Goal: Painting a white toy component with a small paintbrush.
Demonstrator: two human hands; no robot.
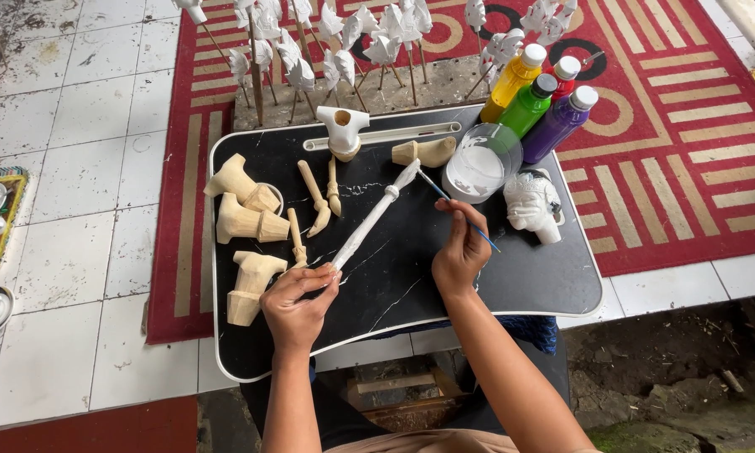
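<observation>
My left hand (298,300) grips the near end of a long thin stick (371,220) coated in white paint, which slants up and right over the black lap tray (394,285). A thin blue-handled paintbrush (483,236) is pinched in my right hand (461,249), its bristle end pointing up-left close to the stick's far tip. Just beyond the brush stands a clear cup of white paint (479,164).
Bare wooden carved pieces (247,220) lie on the tray's left, with a white-painted piece (342,131) and a white carved head (533,204) further back. Yellow, green, red and purple paint bottles (535,104) stand at the back right. Several white pieces on sticks (344,50) rise behind.
</observation>
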